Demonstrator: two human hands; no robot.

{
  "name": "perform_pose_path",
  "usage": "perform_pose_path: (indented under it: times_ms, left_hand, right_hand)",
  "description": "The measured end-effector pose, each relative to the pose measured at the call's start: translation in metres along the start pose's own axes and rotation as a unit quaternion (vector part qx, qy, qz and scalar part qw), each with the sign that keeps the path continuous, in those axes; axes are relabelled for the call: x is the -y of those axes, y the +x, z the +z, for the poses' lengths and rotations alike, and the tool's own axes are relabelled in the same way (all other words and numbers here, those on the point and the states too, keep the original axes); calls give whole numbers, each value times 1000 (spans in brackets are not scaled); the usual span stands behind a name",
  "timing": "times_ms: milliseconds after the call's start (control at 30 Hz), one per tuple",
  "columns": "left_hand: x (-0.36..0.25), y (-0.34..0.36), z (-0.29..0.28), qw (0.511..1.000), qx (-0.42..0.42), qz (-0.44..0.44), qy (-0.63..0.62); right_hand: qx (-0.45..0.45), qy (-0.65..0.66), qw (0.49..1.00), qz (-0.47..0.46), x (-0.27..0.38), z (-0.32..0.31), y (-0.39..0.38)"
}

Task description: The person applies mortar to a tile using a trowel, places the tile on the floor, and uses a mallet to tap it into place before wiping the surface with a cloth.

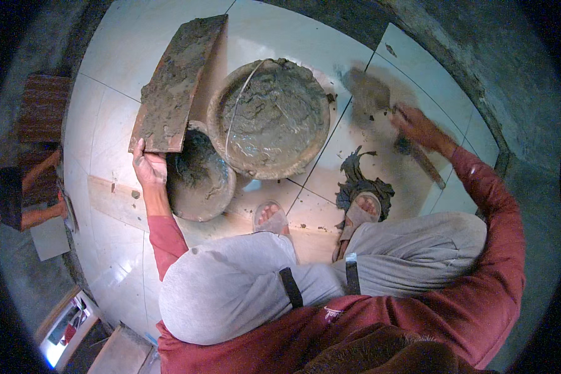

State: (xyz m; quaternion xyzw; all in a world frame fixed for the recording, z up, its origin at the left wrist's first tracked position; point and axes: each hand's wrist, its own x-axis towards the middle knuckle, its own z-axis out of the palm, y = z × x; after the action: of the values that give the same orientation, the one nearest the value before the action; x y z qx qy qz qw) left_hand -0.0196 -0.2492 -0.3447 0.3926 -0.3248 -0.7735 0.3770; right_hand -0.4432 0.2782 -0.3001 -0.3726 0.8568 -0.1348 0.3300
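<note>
Your left hand grips the near edge of the mortar-covered tile; your right hand, closed around a trowel, is at far right.

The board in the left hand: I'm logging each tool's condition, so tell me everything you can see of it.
The board is a long, flat, reddish-brown slab, seemingly wood, its upper face caked with lumpy grey mortar. It slants away from the person, over the white tiled floor. The left hand grips its near end. Its right edge runs beside the big mortar-filled basin; contact is unclear.
</note>
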Motion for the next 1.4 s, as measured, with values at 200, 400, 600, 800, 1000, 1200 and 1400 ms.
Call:
perform_pose_path:
  times_ms: [200,400,600,800,1000,1200,1400]
  left_hand:
    - [-6,-10,5,1000,-3,11,15]
    - [-8,7,-7,1000,20,9,-10]
    - [-11,-12,12,999,41,-5,-8]
    - [-7,-13,6,999,13,32,14]
    - [-3,-16,14,1000,5,11,8]
    - [6,-10,6,999,37,-5,-11]
    - [-3,-13,-1,1000,15,-18,19]
  right_hand:
    - [-94,-128,950,-270,143,-54,39]
    - [-76,-324,895,-297,239,-89,69]
    - [-74,-348,882,-310,206,-100,36]
    - [-38,-303,879,-366,205,-24,47]
    - [83,-208,919,-324,215,1,50]
    - [188,-145,921,-308,192,4,55]
    - [247,73,948,-187,180,-29,29]
